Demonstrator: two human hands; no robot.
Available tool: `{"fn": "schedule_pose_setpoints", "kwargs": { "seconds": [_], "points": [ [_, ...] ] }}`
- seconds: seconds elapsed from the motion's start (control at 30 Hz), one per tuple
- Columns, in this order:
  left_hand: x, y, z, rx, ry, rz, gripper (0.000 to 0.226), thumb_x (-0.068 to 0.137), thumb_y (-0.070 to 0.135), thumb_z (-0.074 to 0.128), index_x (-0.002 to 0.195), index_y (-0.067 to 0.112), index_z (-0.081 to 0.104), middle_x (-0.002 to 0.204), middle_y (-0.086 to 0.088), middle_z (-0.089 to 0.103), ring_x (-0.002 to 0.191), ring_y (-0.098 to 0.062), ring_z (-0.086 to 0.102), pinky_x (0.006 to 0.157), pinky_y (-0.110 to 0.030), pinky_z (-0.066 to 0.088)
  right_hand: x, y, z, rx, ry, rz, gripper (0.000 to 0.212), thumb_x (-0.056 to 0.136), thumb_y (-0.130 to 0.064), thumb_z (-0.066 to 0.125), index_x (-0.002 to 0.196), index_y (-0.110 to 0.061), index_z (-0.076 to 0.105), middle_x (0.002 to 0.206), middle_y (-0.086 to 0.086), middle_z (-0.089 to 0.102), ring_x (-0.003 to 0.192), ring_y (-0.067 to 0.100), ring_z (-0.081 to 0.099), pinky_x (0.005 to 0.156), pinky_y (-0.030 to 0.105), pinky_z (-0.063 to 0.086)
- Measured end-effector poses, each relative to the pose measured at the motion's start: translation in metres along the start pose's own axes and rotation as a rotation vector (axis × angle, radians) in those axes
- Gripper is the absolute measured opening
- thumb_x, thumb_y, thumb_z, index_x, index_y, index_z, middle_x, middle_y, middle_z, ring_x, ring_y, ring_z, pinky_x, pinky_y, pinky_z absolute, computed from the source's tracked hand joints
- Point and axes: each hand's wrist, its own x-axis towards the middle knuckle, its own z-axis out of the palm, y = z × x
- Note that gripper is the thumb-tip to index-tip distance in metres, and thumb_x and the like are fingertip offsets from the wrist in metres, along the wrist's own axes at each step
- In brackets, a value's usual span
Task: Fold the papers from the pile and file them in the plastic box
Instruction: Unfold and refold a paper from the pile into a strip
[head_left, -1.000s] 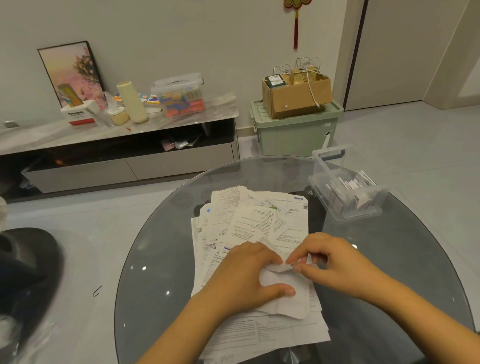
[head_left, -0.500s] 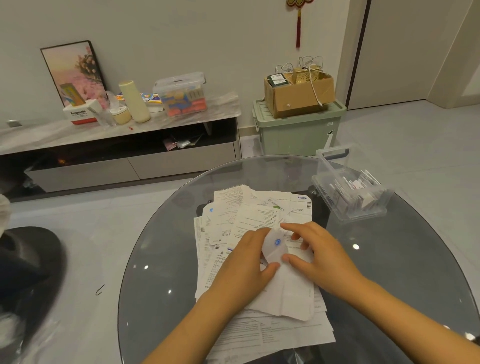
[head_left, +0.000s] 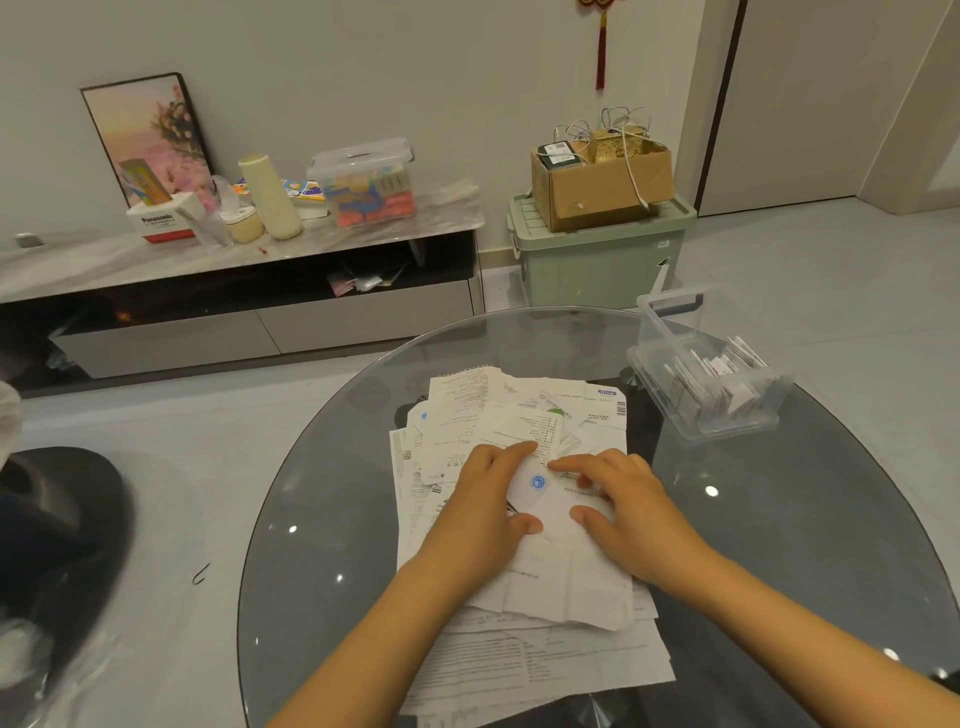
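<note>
Room dim-ish, warm indoor light from overhead. Small bright glare spots on my glass table, e.g. near right edge. Soft shadows under my hands. Wide-angle bend at frame edges; bottom-left corner blurred; centre sharp enough.

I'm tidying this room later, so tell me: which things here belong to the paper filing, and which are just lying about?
In use: left hand and right hand pressing the folded paper; paper pile; clear plastic box holding folded papers.

Lying about: cardboard box, green bin, lidded container, cream bottle, picture frame.
</note>
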Motion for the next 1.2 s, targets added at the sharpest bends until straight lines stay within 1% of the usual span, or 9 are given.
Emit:
{"fn": "schedule_pose_setpoints", "kwargs": {
  "seconds": [0.4, 0.47, 0.6, 0.67, 0.77, 0.87, 0.97, 1.07, 1.2],
  "points": [
    [0.008, -0.005, -0.008, -0.107, 0.068, -0.039, 0.058, 0.081, -0.001, 0.066, 0.127, 0.03, 0.05, 0.108, 0.005, 0.05, 0.077, -0.002, 0.048, 0.071, -0.004, 0.041, -0.002, 0.002, 0.003, 0.041, 0.104, -0.002, 0.029, 0.089, -0.01, 0.058, 0.11, -0.03, 0.063, 0.094, -0.018, 0.045, 0.098, 0.008, 0.04, 0.082, 0.008, 0.031],
    [0.007, -0.003, -0.008, -0.079, 0.077, -0.02, 0.048, 0.081, 0.001, 0.066, 0.116, 0.03, 0.051, 0.106, 0.007, 0.049, 0.078, -0.001, 0.048, 0.069, -0.004, 0.04, -0.005, 0.002, 0.004, -0.01, 0.168, -0.091, 0.023, 0.087, -0.011, 0.062, 0.104, -0.026, 0.068, 0.095, -0.017, 0.047, 0.097, 0.008, 0.04, 0.084, 0.013, 0.033],
    [0.004, -0.002, -0.013, 0.06, 0.004, 0.051, 0.026, 0.083, 0.017, 0.069, 0.102, 0.03, 0.058, 0.103, 0.009, 0.047, 0.08, 0.0, 0.047, 0.072, -0.008, 0.04, -0.009, -0.007, 0.0, -0.108, 0.034, -0.162, 0.029, 0.086, -0.04, 0.062, 0.113, -0.031, 0.066, 0.105, -0.019, 0.052, 0.103, 0.003, 0.036, 0.096, 0.022, 0.029],
    [0.003, -0.003, -0.015, 0.073, -0.067, 0.063, 0.03, 0.079, 0.025, 0.074, 0.105, 0.03, 0.062, 0.104, 0.012, 0.045, 0.08, 0.0, 0.047, 0.075, -0.008, 0.04, -0.007, -0.007, -0.003, -0.189, -0.018, -0.163, 0.044, 0.084, -0.054, 0.056, 0.124, -0.036, 0.056, 0.117, -0.019, 0.05, 0.111, 0.003, 0.035, 0.098, 0.019, 0.025],
    [0.003, -0.005, -0.015, 0.104, -0.118, 0.068, 0.039, 0.075, 0.031, 0.077, 0.111, 0.031, 0.062, 0.106, 0.021, 0.041, 0.084, 0.0, 0.048, 0.078, -0.009, 0.039, -0.005, -0.008, -0.008, -0.281, -0.036, -0.205, 0.045, 0.087, -0.054, 0.051, 0.127, -0.035, 0.054, 0.124, -0.018, 0.052, 0.116, 0.006, 0.04, 0.098, 0.019, 0.029],
    [0.003, -0.004, -0.015, 0.128, -0.105, 0.113, 0.033, 0.079, 0.033, 0.074, 0.11, 0.031, 0.065, 0.11, 0.022, 0.042, 0.087, 0.002, 0.048, 0.082, -0.011, 0.04, -0.005, -0.01, -0.01, -0.364, 0.049, -0.304, 0.034, 0.087, -0.052, 0.048, 0.107, -0.032, 0.068, 0.101, -0.017, 0.068, 0.093, 0.01, 0.059, 0.078, 0.026, 0.048],
    [0.002, 0.0, -0.016, 0.101, -0.052, 0.148, 0.018, 0.083, 0.034, 0.069, 0.1, 0.031, 0.071, 0.109, 0.023, 0.048, 0.086, 0.002, 0.05, 0.083, -0.018, 0.045, -0.005, -0.009, -0.01, -0.349, 0.174, -0.357, 0.03, 0.083, -0.046, 0.044, 0.083, -0.034, 0.072, 0.071, -0.018, 0.069, 0.063, 0.007, 0.062, 0.049, 0.023, 0.049],
    [0.001, 0.007, -0.016, 0.081, 0.033, 0.157, 0.009, 0.086, 0.029, 0.066, 0.092, 0.028, 0.073, 0.097, 0.02, 0.056, 0.073, -0.001, 0.052, 0.076, -0.021, 0.047, -0.004, -0.011, -0.015, -0.344, 0.247, -0.374, 0.029, 0.085, -0.042, 0.045, 0.079, -0.031, 0.072, 0.068, -0.015, 0.066, 0.061, 0.011, 0.059, 0.048, 0.024, 0.047],
    [0.004, 0.018, -0.017, 0.072, 0.131, 0.175, 0.009, 0.088, 0.025, 0.064, 0.09, 0.025, 0.073, 0.085, 0.019, 0.06, 0.074, -0.001, 0.056, 0.074, -0.015, 0.044, -0.002, -0.012, -0.025, -0.326, 0.341, -0.378, 0.033, 0.086, -0.039, 0.044, 0.08, -0.023, 0.073, 0.072, -0.008, 0.064, 0.064, 0.014, 0.058, 0.048, 0.025, 0.048]
  ]
}}
